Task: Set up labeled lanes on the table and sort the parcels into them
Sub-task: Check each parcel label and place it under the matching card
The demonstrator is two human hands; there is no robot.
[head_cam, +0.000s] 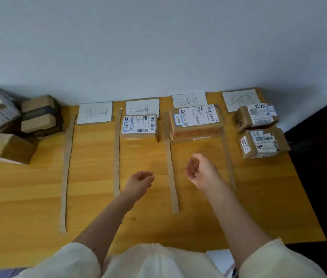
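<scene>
Your left hand [140,182] hangs above the table [28,189] with its fingers loosely curled and holding nothing. Your right hand [199,171] is palm up, fingers relaxed and a little bent, also holding nothing. Both hover over bare wood in the near half of the middle lanes, apart from every parcel.

Four cardboard strips [117,155] run from the wall toward you and split the top into lanes. At the wall end of each lane lies a white handwritten card [95,112]. The leftmost lane holds only its card. The second has one labelled parcel [139,127] just below its card. The third has a wider parcel [196,122] overlapping its card's near edge. The right lane holds two parcels [264,144], one behind the other, close to the table's right edge.

A pile of unsorted boxes [38,115] crowds the far left corner, outside the lanes. The near half of every lane is open wood.
</scene>
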